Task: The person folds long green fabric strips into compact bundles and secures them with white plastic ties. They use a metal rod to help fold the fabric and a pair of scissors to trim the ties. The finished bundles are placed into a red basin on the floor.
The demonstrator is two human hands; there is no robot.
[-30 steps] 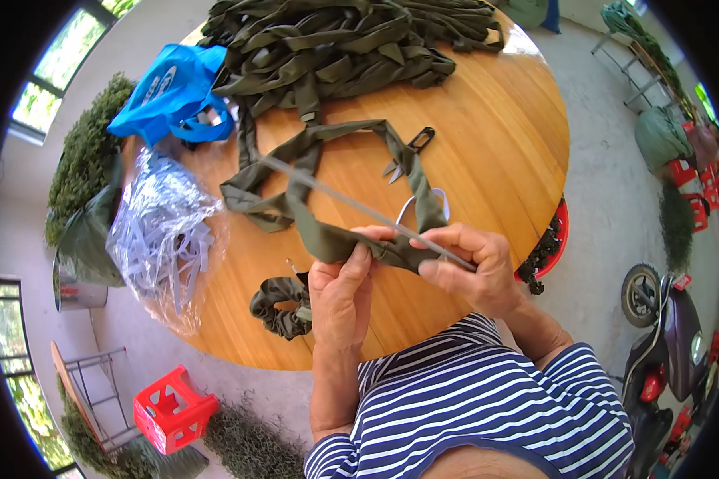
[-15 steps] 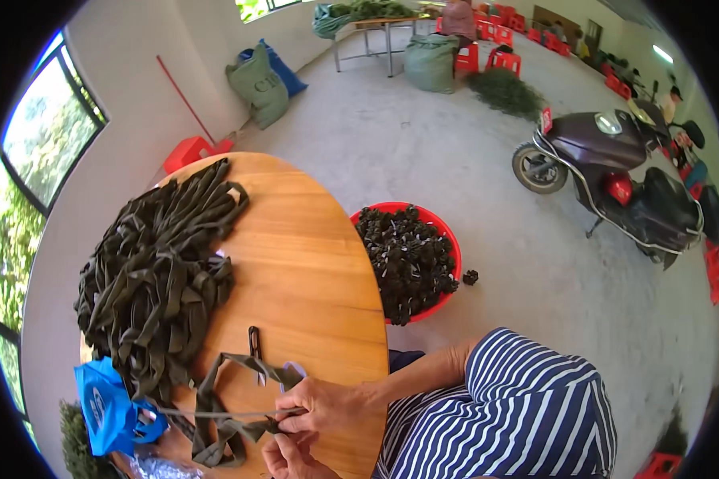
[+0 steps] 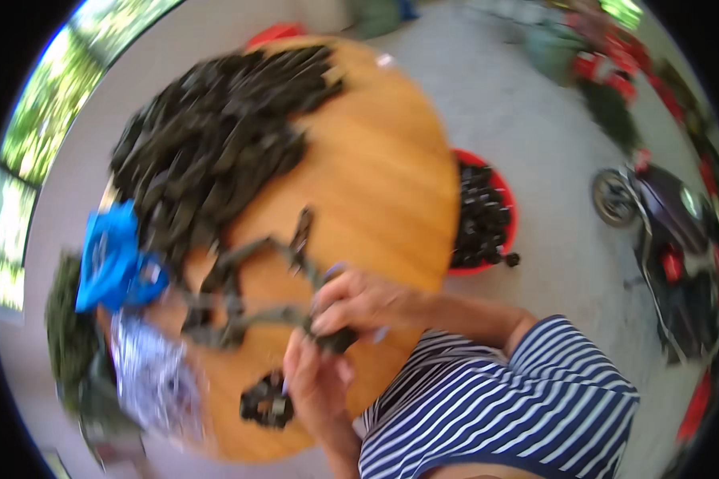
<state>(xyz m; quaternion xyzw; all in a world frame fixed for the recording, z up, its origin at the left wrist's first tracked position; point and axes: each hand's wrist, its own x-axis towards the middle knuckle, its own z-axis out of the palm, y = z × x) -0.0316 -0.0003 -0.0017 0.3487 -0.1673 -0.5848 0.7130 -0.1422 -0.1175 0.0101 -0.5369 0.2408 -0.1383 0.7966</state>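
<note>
My right hand (image 3: 358, 302) is closed on a dark olive fabric strip (image 3: 276, 316), whose loose length bends across the table to the left. Just below it, my left hand (image 3: 318, 382) comes up from the lower edge. Its fingers close around the lower side of the bunched end of the same strip, between the two hands. Motion smears the fingertips. A dark, ring-shaped bundle (image 3: 268, 401) lies beside my left hand. Beyond the strip's loop is a slim black tool (image 3: 300, 235), too blurred to name.
A big heap of dark fabric strips (image 3: 216, 136) covers the far left of the round wooden table (image 3: 375, 176). Along its left edge are a blue bag (image 3: 108, 255) and clear plastic (image 3: 156, 375). A red basin (image 3: 510, 215) of dark bundles and a scooter (image 3: 671, 231) stand right.
The view has swung, so the table sits higher and further right. My hands have come together around the gathered strip, and the ring-shaped bundle has come into view.
</note>
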